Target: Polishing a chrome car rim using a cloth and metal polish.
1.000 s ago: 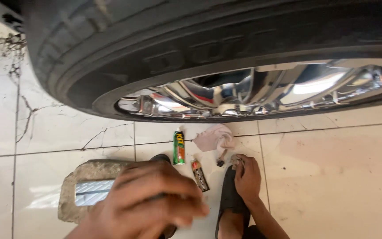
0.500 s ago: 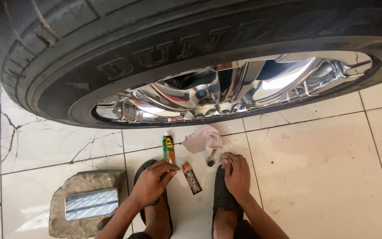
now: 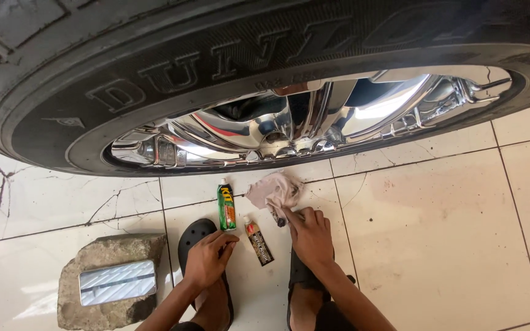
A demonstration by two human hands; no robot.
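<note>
Head cam | L hand (image 3: 207, 260) loose, fingertips at green tube (image 3: 226, 207) | R hand (image 3: 310, 236) pinching pink rag (image 3: 272, 191), grip partly hidden

Bright daylight, sharp focus; glare on chrome rim (image 3: 302, 122), glossy tiles (image 3: 437, 233); tyre (image 3: 154, 55) shadowed; edges bowed.

Much of the wheel and the person lies out of frame

The tyre (image 3: 154, 73) runs off the top and both side edges; both forearms are cut by the bottom edge. The right hand (image 3: 310, 236) covers a small dark item beside the rag (image 3: 271, 191).
</note>
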